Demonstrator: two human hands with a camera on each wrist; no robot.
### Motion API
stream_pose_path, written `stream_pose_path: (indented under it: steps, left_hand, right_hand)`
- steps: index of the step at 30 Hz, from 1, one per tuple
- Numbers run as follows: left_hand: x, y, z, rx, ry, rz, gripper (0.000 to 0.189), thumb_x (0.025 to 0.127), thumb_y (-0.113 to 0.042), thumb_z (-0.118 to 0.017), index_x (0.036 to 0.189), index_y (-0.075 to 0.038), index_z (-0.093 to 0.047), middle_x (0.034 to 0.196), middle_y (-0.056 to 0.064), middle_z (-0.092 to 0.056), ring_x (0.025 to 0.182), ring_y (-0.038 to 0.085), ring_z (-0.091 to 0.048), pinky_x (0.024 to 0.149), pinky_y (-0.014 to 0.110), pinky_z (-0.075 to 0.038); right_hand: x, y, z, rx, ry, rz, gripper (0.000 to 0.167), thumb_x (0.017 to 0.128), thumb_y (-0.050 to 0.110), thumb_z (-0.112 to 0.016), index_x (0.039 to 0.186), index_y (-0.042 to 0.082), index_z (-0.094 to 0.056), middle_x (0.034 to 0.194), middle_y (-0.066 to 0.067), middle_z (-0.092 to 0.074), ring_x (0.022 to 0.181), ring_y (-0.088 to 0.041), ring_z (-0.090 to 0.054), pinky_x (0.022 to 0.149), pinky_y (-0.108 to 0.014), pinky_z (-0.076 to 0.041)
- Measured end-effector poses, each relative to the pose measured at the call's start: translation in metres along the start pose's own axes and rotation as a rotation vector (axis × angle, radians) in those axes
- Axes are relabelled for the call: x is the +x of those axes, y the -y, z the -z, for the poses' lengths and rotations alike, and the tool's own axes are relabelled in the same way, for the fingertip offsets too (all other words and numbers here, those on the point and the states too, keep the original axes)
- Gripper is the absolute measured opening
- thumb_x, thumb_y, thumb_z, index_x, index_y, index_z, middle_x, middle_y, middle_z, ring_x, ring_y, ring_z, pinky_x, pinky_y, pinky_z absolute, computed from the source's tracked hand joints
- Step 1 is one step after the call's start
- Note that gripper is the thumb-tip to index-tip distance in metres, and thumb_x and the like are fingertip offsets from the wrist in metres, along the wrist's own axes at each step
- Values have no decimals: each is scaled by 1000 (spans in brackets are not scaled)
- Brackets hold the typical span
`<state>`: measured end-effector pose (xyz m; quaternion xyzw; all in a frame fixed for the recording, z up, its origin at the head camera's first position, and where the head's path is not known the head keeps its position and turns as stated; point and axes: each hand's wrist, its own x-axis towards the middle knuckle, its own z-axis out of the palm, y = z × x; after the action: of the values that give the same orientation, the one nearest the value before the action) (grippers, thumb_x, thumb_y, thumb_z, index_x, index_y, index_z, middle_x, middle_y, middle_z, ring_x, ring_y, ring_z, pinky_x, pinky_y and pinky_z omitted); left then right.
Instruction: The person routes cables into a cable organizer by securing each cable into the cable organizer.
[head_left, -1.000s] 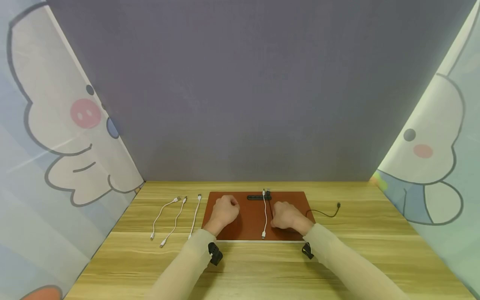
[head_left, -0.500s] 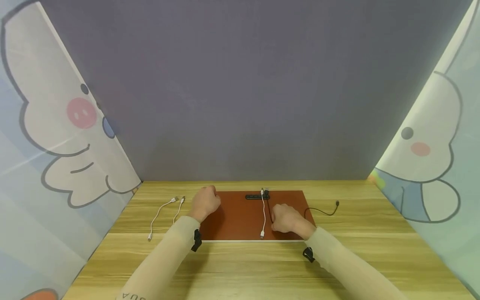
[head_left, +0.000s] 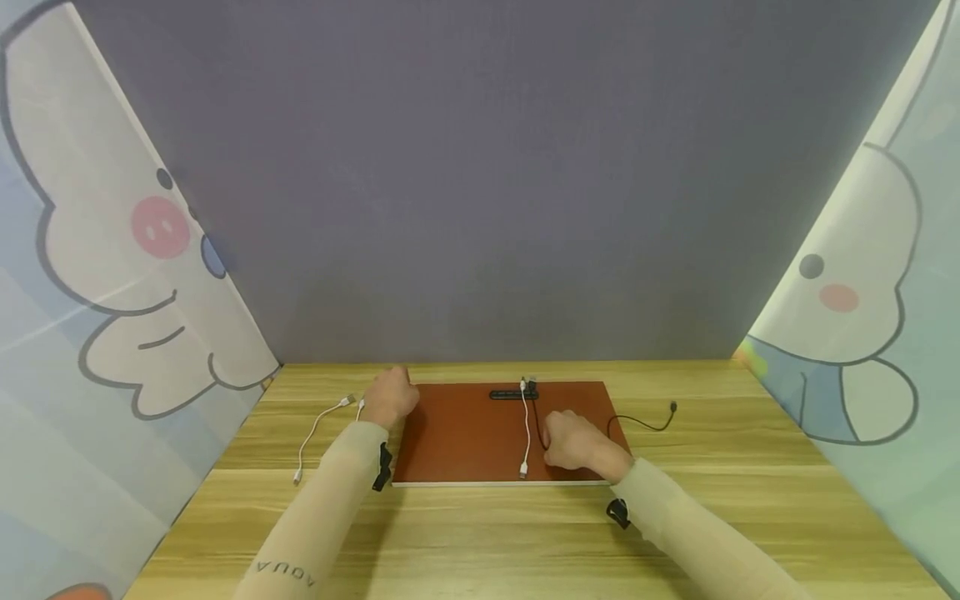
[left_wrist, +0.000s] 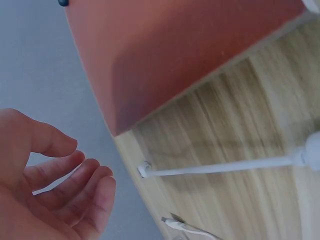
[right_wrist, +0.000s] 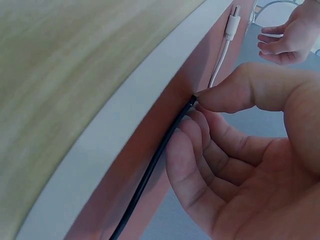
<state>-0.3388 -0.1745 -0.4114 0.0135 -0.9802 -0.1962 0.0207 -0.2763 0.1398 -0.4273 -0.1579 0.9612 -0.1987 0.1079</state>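
My right hand (head_left: 573, 442) pinches a black cable (right_wrist: 150, 172) between thumb and fingers, low over the reddish-brown board (head_left: 457, 442). One end of that cable lies past the board's right side, on the table. Left of this hand, a white USB cable (head_left: 527, 437) lies lengthwise on the board. My left hand (head_left: 392, 397), fingers loosely curled around nothing, hovers beyond the board's left edge. Below it in the left wrist view, a white cable (left_wrist: 220, 168) stretches over the wood; in the head view the left arm hides it.
A small black strip (head_left: 504, 395) lies at the board's back edge, with cable plugs beside it. Farther left on the wooden table (head_left: 480, 542) is another white cable (head_left: 315, 429). A grey wall (head_left: 480, 208) rises behind the table.
My left hand has moved left from over the board to beyond its left edge, its forearm now covering some white cables. My right hand stays in place with the black cable.
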Motion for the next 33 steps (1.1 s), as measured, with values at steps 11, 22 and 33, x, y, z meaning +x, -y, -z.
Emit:
stream_pose_path:
  steps: [11,22,33]
  left_hand:
    - [9,21,-8,100,35,74,20,93,-16,-65,93,4,-66,96,23,-65,84,38,-66,71,54,-55]
    - [9,26,-17,146,76,51,45,96,-17,-64,131,11,-56,124,33,-55,114,51,-56,93,62,-49]
    - [10,24,-21,210,93,61,37,98,-16,-59,126,8,-62,129,31,-52,117,48,-54,89,61,-51]
  right_hand:
    - [2,-1,-1,-29,-1,-9,20,78,-2,-74,75,11,-60,75,-1,-55,61,-16,-43,58,-32,-39]
    - [-2,0,-5,-35,-6,17,37,78,-7,-69,62,16,-43,61,4,-31,54,-12,-24,51,-29,-23]
    - [-1,-1,-6,-38,11,16,40,77,-7,-69,59,17,-43,58,4,-30,52,-11,-22,50,-29,-22]
